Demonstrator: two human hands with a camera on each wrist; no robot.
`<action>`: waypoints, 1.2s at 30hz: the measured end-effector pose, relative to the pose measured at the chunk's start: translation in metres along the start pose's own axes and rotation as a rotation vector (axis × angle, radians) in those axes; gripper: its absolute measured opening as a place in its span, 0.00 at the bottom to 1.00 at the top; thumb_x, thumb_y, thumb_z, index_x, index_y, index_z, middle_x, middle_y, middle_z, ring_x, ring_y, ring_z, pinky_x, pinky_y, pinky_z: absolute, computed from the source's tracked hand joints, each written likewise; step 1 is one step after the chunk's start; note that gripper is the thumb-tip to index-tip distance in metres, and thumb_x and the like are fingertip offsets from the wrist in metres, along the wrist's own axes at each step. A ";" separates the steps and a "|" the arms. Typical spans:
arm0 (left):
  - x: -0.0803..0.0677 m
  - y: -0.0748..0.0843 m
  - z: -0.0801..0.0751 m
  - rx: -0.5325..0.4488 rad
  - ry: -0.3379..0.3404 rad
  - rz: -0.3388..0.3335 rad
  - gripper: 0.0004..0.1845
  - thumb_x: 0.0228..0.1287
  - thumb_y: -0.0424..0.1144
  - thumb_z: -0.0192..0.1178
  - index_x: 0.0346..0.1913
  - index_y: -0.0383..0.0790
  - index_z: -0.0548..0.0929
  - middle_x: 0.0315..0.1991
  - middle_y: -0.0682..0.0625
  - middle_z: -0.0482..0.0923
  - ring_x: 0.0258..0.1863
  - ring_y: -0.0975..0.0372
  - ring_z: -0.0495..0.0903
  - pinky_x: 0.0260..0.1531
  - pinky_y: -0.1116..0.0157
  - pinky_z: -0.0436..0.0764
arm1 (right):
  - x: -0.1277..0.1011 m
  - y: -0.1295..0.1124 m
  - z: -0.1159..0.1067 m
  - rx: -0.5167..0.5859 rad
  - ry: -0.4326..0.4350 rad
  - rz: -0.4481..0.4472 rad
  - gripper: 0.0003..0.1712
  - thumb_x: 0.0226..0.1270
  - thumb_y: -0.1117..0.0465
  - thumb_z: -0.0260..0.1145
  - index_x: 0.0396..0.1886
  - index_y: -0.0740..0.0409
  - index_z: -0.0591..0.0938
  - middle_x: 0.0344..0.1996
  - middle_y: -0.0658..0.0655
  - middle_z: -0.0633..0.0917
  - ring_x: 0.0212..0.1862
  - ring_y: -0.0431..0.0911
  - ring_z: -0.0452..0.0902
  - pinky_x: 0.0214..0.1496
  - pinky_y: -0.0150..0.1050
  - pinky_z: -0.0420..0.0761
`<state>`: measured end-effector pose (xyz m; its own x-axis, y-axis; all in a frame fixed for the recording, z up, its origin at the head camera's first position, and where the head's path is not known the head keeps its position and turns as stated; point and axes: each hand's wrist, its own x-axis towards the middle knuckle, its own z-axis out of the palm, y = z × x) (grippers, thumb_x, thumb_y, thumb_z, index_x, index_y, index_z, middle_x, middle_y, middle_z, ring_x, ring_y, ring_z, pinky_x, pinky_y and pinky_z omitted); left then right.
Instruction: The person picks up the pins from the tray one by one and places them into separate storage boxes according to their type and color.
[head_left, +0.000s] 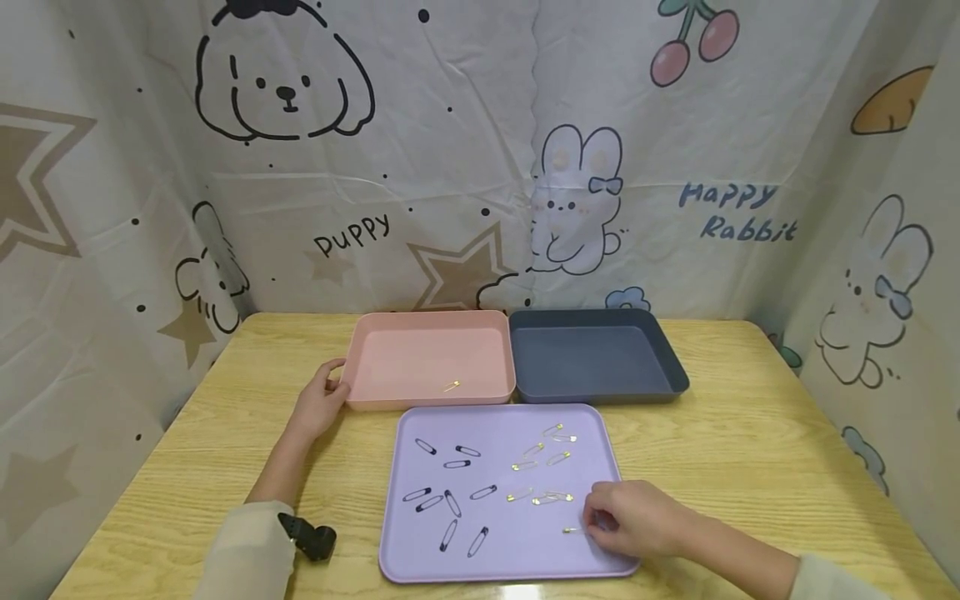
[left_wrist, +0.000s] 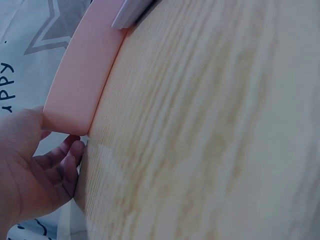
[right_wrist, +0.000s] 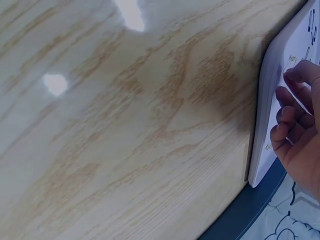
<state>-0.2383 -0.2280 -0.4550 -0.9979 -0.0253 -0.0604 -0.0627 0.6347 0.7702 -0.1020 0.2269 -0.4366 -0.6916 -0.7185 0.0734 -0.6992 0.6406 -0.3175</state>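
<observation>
My left hand (head_left: 321,402) is at the left side of the pink tray (head_left: 431,406), fingertips against its outer wall near the front corner. In the left wrist view, that hand's loosely bent fingers (left_wrist: 70,162) lie at the tray's lower corner. My right hand (head_left: 633,517) reaches over the right edge of the lilac tray (head_left: 502,562). Its thumb and forefinger pinch the end of a gold safety pin (head_left: 570,531), whose cap shows left of the fingertips. Several gold safety pins (head_left: 558,458) lie on the tray's right half, several black safety pins (head_left: 483,492) on its left.
One gold safety pin (head_left: 452,386) lies inside the pink tray. A dark blue tray (head_left: 600,398) stands beside it on the right, behind the lilac tray. The wooden table (head_left: 720,442) ends at a printed curtain (head_left: 465,167). A black device (head_left: 309,537) sits at my left sleeve.
</observation>
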 end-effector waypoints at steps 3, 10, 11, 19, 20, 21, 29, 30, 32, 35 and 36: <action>0.000 0.000 0.000 -0.002 -0.003 -0.001 0.27 0.69 0.40 0.43 0.70 0.41 0.56 0.46 0.38 0.70 0.40 0.55 0.70 0.33 0.68 0.70 | 0.000 0.001 -0.001 0.035 0.014 0.017 0.07 0.52 0.59 0.67 0.22 0.43 0.77 0.18 0.37 0.69 0.23 0.25 0.59 0.24 0.20 0.62; 0.001 -0.002 0.001 -0.008 -0.006 -0.003 0.28 0.69 0.40 0.43 0.70 0.41 0.56 0.45 0.39 0.70 0.37 0.57 0.70 0.32 0.69 0.71 | 0.004 0.002 -0.007 0.164 -0.021 0.138 0.07 0.53 0.60 0.66 0.23 0.44 0.77 0.18 0.38 0.70 0.23 0.28 0.63 0.26 0.24 0.67; 0.001 -0.001 0.002 -0.010 -0.005 -0.002 0.28 0.69 0.40 0.42 0.70 0.41 0.56 0.45 0.39 0.70 0.37 0.57 0.70 0.32 0.69 0.71 | 0.004 0.002 -0.008 0.164 -0.014 0.143 0.07 0.53 0.61 0.66 0.23 0.44 0.77 0.18 0.38 0.70 0.24 0.28 0.63 0.26 0.24 0.67; 0.002 -0.003 0.002 -0.006 0.002 0.009 0.28 0.69 0.40 0.43 0.70 0.40 0.57 0.45 0.37 0.71 0.38 0.56 0.71 0.32 0.68 0.71 | 0.016 0.005 -0.023 0.120 0.102 0.086 0.08 0.52 0.63 0.66 0.23 0.45 0.77 0.18 0.39 0.72 0.24 0.30 0.65 0.27 0.24 0.66; 0.002 -0.003 0.002 -0.007 0.003 0.009 0.28 0.69 0.40 0.43 0.70 0.40 0.57 0.45 0.37 0.71 0.38 0.56 0.71 0.33 0.68 0.72 | 0.018 0.005 -0.026 0.112 0.113 0.076 0.08 0.52 0.64 0.66 0.23 0.46 0.77 0.18 0.39 0.72 0.24 0.30 0.65 0.27 0.24 0.66; 0.002 -0.003 0.002 -0.008 0.003 0.006 0.28 0.69 0.40 0.43 0.70 0.40 0.57 0.45 0.37 0.71 0.38 0.55 0.71 0.33 0.68 0.71 | 0.020 0.006 -0.028 0.105 0.122 0.066 0.08 0.52 0.64 0.66 0.23 0.46 0.77 0.18 0.40 0.72 0.24 0.30 0.65 0.27 0.25 0.66; 0.000 -0.002 0.002 -0.014 -0.006 0.000 0.28 0.69 0.41 0.43 0.70 0.40 0.56 0.46 0.38 0.70 0.38 0.56 0.71 0.32 0.69 0.71 | 0.038 0.009 -0.038 0.093 0.122 0.070 0.06 0.53 0.64 0.65 0.25 0.47 0.79 0.19 0.41 0.73 0.24 0.36 0.68 0.28 0.26 0.67; 0.000 -0.002 0.001 -0.015 -0.006 0.000 0.28 0.69 0.41 0.42 0.70 0.40 0.56 0.46 0.38 0.70 0.37 0.56 0.70 0.32 0.69 0.71 | 0.040 0.010 -0.040 0.093 0.119 0.078 0.06 0.54 0.64 0.65 0.25 0.47 0.79 0.19 0.41 0.74 0.24 0.36 0.68 0.28 0.26 0.67; 0.000 -0.002 0.001 -0.020 -0.005 0.001 0.28 0.69 0.41 0.43 0.70 0.40 0.56 0.45 0.38 0.70 0.37 0.57 0.70 0.32 0.69 0.71 | 0.045 0.011 -0.043 0.093 0.110 0.093 0.06 0.54 0.63 0.65 0.25 0.47 0.79 0.19 0.41 0.73 0.24 0.37 0.68 0.27 0.26 0.66; 0.000 -0.001 0.000 -0.021 -0.003 0.002 0.28 0.69 0.40 0.43 0.70 0.40 0.57 0.45 0.39 0.70 0.36 0.57 0.70 0.32 0.68 0.71 | 0.052 0.011 -0.049 0.102 0.107 0.101 0.05 0.55 0.63 0.65 0.26 0.47 0.79 0.20 0.41 0.73 0.25 0.38 0.69 0.28 0.26 0.67; 0.000 -0.001 -0.001 -0.019 -0.003 0.002 0.28 0.69 0.40 0.43 0.70 0.40 0.57 0.45 0.39 0.70 0.37 0.57 0.70 0.32 0.68 0.71 | 0.054 0.011 -0.051 0.102 0.105 0.103 0.05 0.55 0.63 0.65 0.27 0.48 0.79 0.20 0.41 0.73 0.26 0.38 0.69 0.28 0.27 0.67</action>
<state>-0.2384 -0.2289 -0.4553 -0.9979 -0.0215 -0.0605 -0.0608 0.6199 0.7823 -0.1562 0.2088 -0.3876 -0.7775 -0.6149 0.1318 -0.6052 0.6746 -0.4227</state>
